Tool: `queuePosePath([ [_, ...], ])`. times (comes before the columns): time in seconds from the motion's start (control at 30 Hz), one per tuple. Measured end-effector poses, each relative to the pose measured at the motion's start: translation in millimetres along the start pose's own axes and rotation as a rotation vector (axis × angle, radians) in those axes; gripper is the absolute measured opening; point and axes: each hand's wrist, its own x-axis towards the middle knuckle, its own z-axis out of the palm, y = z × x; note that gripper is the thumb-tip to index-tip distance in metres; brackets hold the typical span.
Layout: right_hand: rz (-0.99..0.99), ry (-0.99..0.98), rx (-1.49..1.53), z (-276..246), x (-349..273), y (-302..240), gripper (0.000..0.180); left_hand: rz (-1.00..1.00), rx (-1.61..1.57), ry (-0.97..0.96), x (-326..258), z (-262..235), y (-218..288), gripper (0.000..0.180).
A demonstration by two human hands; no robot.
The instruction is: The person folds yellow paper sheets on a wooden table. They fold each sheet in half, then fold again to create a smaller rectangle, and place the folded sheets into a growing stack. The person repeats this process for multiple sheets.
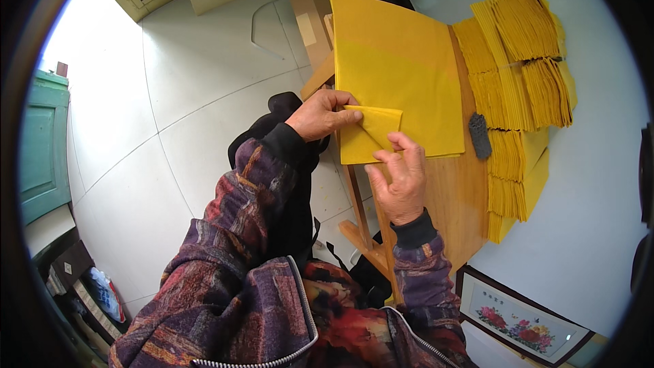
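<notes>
A small folded piece of yellow paper (383,121) lies over the near left part of a broad stack of yellow sheets (402,54). My left hand (319,116) pinches its left edge between thumb and fingers. Close to its lower right side, my right hand (402,187) hovers above the near edge of the sheets, its fingers slightly bent and apart with nothing between them. Whether a right fingertip brushes the paper is hard to make out.
Bundles of folded yellow paper (504,95) are piled along the right of the wooden table (443,197), against the wall. Beside them sits a dark grey knobbly object (479,136). A cardboard box (313,31) stands beyond the table's left side; a framed flower picture (521,317) is at lower right.
</notes>
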Motion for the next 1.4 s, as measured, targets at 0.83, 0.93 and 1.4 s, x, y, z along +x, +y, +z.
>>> queuePosePath([
  [0.83, 0.041, -0.099, 0.050, 11.9, 5.3, 12.5, 0.010, 0.012, -0.092, -0.024, 0.7, -0.6, -3.5, 0.019],
  [0.93, 0.063, -0.103, 0.071, 12.5, 5.3, 14.0, 0.010, 0.011, -0.091, -0.026, 0.8, -1.2, -5.4, 0.019],
  [1.4, 0.261, -0.116, 0.351, 10.0, 6.8, 18.2, 0.007, 0.020, -0.086, -0.037, 0.7, -0.7, -4.3, 0.018],
])
